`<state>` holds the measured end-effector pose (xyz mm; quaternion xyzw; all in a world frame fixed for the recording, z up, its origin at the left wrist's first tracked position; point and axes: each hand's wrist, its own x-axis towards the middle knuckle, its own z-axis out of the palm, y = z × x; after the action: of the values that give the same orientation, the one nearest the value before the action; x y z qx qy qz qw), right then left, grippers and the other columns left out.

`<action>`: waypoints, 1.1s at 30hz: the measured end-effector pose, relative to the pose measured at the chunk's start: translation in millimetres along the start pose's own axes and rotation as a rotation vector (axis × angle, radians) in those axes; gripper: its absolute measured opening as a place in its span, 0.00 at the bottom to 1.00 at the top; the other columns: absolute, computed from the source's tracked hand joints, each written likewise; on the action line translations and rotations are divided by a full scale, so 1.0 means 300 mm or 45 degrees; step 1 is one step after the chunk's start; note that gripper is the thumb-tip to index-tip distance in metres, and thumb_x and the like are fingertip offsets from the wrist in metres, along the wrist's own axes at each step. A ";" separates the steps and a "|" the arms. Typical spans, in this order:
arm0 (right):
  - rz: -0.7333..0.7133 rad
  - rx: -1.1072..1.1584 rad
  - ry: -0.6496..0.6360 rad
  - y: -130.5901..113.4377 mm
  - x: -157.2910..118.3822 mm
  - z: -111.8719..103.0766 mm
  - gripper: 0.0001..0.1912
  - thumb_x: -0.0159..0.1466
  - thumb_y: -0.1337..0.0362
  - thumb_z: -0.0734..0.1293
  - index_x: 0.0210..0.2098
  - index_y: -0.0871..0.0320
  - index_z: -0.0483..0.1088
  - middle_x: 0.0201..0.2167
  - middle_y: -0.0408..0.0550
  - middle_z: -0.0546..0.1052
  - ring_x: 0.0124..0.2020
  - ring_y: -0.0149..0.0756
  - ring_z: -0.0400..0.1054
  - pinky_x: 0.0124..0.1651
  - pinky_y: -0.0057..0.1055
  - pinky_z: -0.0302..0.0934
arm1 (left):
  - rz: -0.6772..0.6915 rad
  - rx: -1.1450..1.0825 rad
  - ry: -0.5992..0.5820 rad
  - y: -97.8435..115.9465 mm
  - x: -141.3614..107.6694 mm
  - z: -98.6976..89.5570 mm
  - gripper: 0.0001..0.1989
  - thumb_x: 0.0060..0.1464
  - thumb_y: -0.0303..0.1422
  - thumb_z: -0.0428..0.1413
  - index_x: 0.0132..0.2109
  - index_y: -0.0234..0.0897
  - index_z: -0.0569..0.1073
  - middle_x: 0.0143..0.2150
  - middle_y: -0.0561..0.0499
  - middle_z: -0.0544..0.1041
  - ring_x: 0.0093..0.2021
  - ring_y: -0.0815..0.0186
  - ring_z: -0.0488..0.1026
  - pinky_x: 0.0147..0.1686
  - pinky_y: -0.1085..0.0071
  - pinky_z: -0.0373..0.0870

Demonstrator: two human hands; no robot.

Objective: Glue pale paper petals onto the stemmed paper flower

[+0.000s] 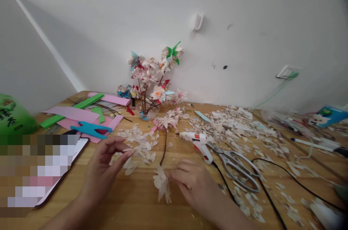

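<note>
My right hand is closed, fingertips pinching a white petal flower whose petals hang downward above the wooden table. Thumb and forefinger of my left hand are pressed together on a small pale petal, partly hidden by the fingers. Loose white petals lie beyond and between my hands. Behind the white flower, a finished-looking blossom with a brown stem lies on the table. To the right of it rests a white hot glue gun, its nozzle toward the left.
Large scissors and a black cord lie right, beside heaped petal scraps. A vase of blossoms stands near the wall. Coloured crepe paper and a phone are left. A pen lies far right.
</note>
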<state>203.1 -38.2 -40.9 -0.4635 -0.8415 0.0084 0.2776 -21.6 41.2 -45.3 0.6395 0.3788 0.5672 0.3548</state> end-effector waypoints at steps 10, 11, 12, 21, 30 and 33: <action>0.494 0.526 -0.005 -0.020 0.022 0.024 0.12 0.47 0.78 0.60 0.21 0.60 0.73 0.23 0.45 0.71 0.26 0.32 0.65 0.28 0.25 0.56 | 0.235 0.044 -0.297 0.019 -0.074 0.026 0.20 0.49 0.25 0.57 0.47 0.51 0.68 0.32 0.60 0.77 0.34 0.74 0.75 0.41 0.77 0.70; 0.554 0.584 0.006 -0.015 0.026 0.031 0.11 0.46 0.77 0.59 0.20 0.60 0.72 0.22 0.44 0.69 0.25 0.31 0.64 0.26 0.24 0.54 | 0.224 0.050 -0.317 0.018 -0.078 0.026 0.20 0.49 0.25 0.57 0.48 0.51 0.67 0.33 0.60 0.77 0.35 0.73 0.75 0.42 0.77 0.70; 0.608 0.653 0.008 -0.010 0.029 0.036 0.10 0.46 0.75 0.59 0.19 0.60 0.71 0.22 0.44 0.68 0.24 0.31 0.63 0.25 0.24 0.53 | 0.203 0.050 -0.330 0.017 -0.081 0.027 0.20 0.50 0.25 0.56 0.48 0.51 0.67 0.34 0.59 0.77 0.35 0.73 0.75 0.42 0.76 0.69; 0.927 1.236 -0.181 0.028 0.031 0.059 0.07 0.46 0.62 0.59 0.22 0.58 0.65 0.16 0.39 0.62 0.18 0.28 0.54 0.22 0.24 0.46 | -0.250 -0.197 -0.354 0.008 -0.063 0.037 0.18 0.51 0.34 0.57 0.49 0.45 0.64 0.33 0.54 0.77 0.38 0.68 0.74 0.41 0.71 0.68; 0.762 1.155 -0.226 0.028 0.015 0.040 0.06 0.51 0.63 0.65 0.24 0.60 0.69 0.18 0.39 0.66 0.20 0.27 0.57 0.24 0.23 0.50 | -0.197 -0.132 -0.367 0.012 -0.061 0.035 0.18 0.52 0.34 0.55 0.50 0.43 0.62 0.34 0.52 0.75 0.43 0.65 0.71 0.50 0.63 0.60; 0.773 1.215 -0.228 0.043 0.007 0.038 0.09 0.53 0.60 0.67 0.27 0.60 0.71 0.19 0.41 0.70 0.21 0.28 0.62 0.25 0.24 0.55 | -0.231 -0.157 -0.359 0.006 -0.064 0.037 0.18 0.52 0.35 0.55 0.50 0.42 0.62 0.34 0.52 0.75 0.41 0.64 0.71 0.48 0.64 0.61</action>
<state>206.7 -26.3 -53.1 -0.5052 -0.5939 0.5060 0.3690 -11.8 23.1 -53.6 0.6531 0.3459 0.4596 0.4926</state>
